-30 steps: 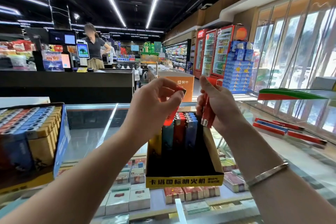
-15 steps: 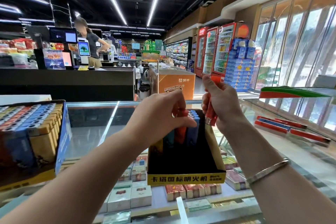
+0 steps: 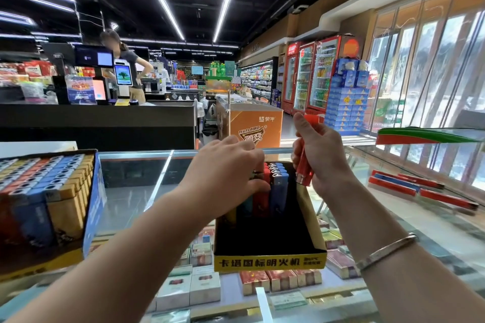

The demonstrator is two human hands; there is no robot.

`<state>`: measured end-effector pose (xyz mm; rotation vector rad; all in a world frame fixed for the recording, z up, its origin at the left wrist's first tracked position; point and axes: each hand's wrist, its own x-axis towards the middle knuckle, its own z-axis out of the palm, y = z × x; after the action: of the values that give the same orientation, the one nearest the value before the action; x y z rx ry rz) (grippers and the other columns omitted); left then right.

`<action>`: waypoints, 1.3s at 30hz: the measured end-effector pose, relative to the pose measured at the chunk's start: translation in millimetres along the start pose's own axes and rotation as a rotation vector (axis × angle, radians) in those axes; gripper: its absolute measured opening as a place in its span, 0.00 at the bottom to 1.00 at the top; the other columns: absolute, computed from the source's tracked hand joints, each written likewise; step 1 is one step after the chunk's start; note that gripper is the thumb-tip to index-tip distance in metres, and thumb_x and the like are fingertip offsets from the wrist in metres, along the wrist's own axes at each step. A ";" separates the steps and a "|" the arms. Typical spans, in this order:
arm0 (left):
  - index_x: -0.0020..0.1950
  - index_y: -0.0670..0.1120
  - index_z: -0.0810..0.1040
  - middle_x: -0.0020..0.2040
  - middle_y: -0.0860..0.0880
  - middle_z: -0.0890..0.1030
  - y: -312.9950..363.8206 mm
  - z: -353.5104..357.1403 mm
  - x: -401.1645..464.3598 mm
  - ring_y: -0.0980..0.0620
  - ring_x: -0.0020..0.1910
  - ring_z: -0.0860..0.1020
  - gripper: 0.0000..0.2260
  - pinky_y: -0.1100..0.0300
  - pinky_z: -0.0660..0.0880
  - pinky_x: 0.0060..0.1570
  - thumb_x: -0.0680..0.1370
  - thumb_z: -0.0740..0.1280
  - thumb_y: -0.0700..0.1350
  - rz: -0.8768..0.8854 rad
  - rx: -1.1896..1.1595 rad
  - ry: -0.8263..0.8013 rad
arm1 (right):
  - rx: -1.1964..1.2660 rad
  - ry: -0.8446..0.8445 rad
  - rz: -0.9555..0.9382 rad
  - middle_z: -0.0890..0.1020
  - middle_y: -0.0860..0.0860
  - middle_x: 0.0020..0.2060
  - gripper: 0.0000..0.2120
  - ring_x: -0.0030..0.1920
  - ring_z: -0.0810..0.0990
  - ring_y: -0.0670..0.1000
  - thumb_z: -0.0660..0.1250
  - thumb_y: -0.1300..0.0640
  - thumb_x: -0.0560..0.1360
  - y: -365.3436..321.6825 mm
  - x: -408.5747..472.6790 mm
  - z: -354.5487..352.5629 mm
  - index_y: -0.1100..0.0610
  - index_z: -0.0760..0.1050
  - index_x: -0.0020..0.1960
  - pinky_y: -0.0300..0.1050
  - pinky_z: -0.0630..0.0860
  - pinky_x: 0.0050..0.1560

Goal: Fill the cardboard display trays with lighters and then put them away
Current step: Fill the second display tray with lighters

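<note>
A black and yellow cardboard display tray [image 3: 270,262] stands on the glass counter, its front half bare. Blue and red lighters [image 3: 279,189] stand in a row at its back. My left hand [image 3: 228,176] reaches down over that row, fingers curled over the tops and thumb against a red lighter [image 3: 260,202] set among them. My right hand [image 3: 324,155] is raised just right of the tray and grips a small bunch of red lighters [image 3: 304,173] upright. A second tray [image 3: 93,207], blue-sided and full of lighters, sits at the left.
Cigarette packs [image 3: 202,283] lie under the glass counter [image 3: 131,191]. Red cartons [image 3: 420,189] lie on the glass at the right. A black checkout counter [image 3: 99,120] stands beyond, with a person [image 3: 130,68] behind it and an orange freezer [image 3: 256,123] to its right.
My left hand has gone down from chest height into the tray's back row, carrying its red lighter in among the others. My right hand has stayed raised with its red lighters.
</note>
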<state>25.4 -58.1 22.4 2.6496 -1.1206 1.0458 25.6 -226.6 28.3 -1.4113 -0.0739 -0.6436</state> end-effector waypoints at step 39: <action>0.56 0.40 0.78 0.47 0.48 0.82 19.8 -17.2 0.3 0.50 0.45 0.81 0.13 0.53 0.78 0.44 0.77 0.63 0.46 0.049 -0.424 0.613 | 0.261 -0.213 0.172 0.73 0.49 0.25 0.08 0.25 0.72 0.47 0.62 0.58 0.76 -13.8 -6.7 12.4 0.55 0.72 0.37 0.38 0.70 0.26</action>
<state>2.8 -67.2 32.2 1.8052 -1.1050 1.3207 17.8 -212.8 40.1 -1.2128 -0.1964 -0.3266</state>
